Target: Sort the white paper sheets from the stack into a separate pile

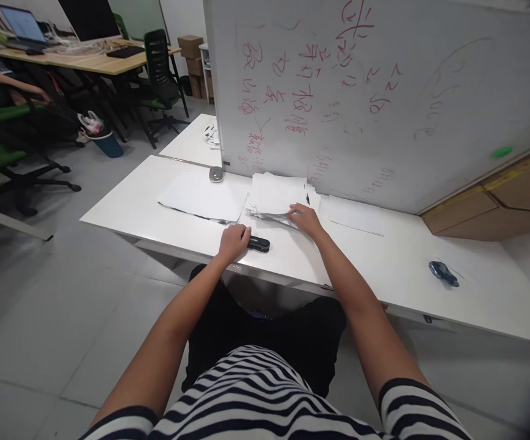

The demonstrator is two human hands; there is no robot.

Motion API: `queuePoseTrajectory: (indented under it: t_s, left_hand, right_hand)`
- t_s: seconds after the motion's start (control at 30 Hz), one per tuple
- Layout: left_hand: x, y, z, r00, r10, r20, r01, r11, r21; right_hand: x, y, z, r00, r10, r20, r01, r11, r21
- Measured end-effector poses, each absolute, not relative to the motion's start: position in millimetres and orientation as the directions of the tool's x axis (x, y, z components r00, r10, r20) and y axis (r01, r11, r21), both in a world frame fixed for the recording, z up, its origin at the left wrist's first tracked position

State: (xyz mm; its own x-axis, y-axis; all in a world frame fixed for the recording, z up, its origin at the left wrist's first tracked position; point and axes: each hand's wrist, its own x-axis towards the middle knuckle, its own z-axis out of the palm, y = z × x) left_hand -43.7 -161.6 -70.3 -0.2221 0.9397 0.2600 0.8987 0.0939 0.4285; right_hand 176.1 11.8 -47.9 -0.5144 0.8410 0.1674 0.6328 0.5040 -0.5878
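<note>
My left hand point(234, 242) is closed around one end of a black stapler point(259, 244) at the front edge of the white desk point(301, 260). A stack of paper sheets point(278, 192) lies in front of me, its edges uneven. At its near right corner, my right hand point(304, 219) pinches the edge of a sheet; how many sheets are between the fingers is hidden. Left of the stack rests another flat pile of white paper point(205, 198) with a dark near edge. A single sheet point(355, 215) lies to the right.
A whiteboard point(338, 79) with red writing stands along the desk's back. A grey computer mouse point(216, 175) sits near its left end. On the right are a dark blue object point(443, 273) and cardboard boxes point(475, 214). Another person's arm point(3, 78) shows at far left.
</note>
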Motion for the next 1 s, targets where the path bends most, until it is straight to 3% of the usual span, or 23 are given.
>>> queuePoseTrajectory:
  t_s: [0.17,0.37,1.0]
  left_hand:
    - [-44,-161,-72,-0.219,0.939,0.266,0.901,0.090,0.423]
    - [-45,-161,-73,-0.216,0.937,0.275,0.901,0.083,0.425]
    - [-44,-160,-71,-0.228,0.941,0.249,0.903,0.108,0.415]
  right_hand:
    - [176,14,-46,-0.478,0.869,0.125,0.671,0.453,-0.587]
    - [168,12,-39,-0.603,0.790,0.109,0.745,0.607,-0.277]
    - [167,2,-33,-0.653,0.758,0.005,0.751,0.648,-0.127]
